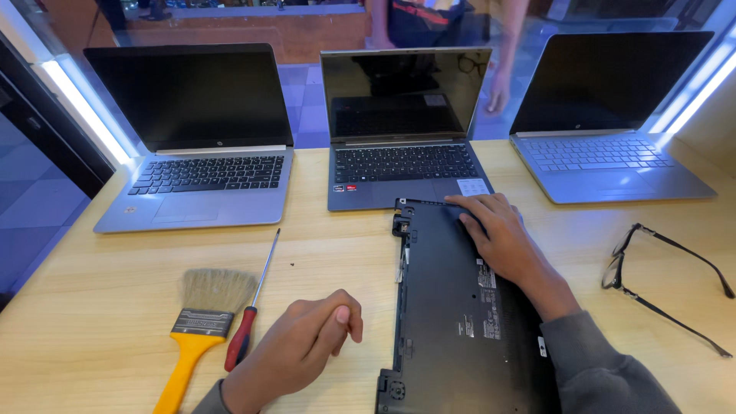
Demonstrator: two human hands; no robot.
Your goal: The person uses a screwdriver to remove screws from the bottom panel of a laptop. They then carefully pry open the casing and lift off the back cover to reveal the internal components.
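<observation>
- Four laptops lie on the wooden counter (337,253): three open along the far edge, one shut and upside down at the near middle.
- The open ones are a silver laptop (201,165) far left, a grey laptop (402,153) in the middle and a pale laptop (613,157) far right; all three screens are dark.
- The overturned laptop (452,307) shows its black underside; its near end runs off the frame's bottom edge.
- The right hand (502,234) lies flat and open on that underside's far part, fingers spread, gripping nothing.
- The left hand (310,341) rests on the counter just left of the overturned laptop, fingers loosely curled and empty.
- One red-handled screwdriver (249,318) lies just left of the left hand, beside one yellow-handled brush (201,318).
- One pair of dark glasses (659,276) lies unfolded on the right.
- Another person stands beyond the counter, seen only in part; their hand (498,92) hangs behind the grey laptop.
- The labels on the underside are too small to make out.
</observation>
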